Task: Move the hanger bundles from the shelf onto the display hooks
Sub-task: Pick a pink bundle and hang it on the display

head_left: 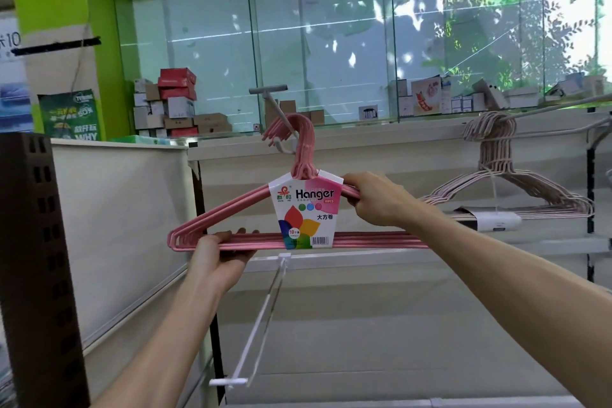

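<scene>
Head view, near to far: a white display hook (261, 315) juts toward the camera low in frame, bare, its tip bar at the bottom; above it both forearms reach up to a pink hanger bundle (231, 235) wrapped in a "Hanger" card label (306, 212); left hand (218, 255) grip is clenched on the bundle's bottom bars near the left corner, fingers curled over the top; right hand (374, 199) grip is grasping the right shoulder arm just beside the label; the bundle's hook tops sit over an upper display hook (276, 109) with a grey T-shaped end, looks seated or nearly so, cannot tell if the weight is fully on it since both hands hold the bundle; to the right and further back, a pale pink hanger bundle (506, 189) hangs on another rail (556, 106), with a white tag below it; behind, cream back panels, a brown perforated upright (36, 242) at left, a glass partition with stacked boxes (175, 103) beyond; progress judgement: one bundle hung, this one at the hooking step, release left; the lower hook is unfilled; the source shelf and any remaining bundles are not visible, so what is left cannot be counted.
</scene>
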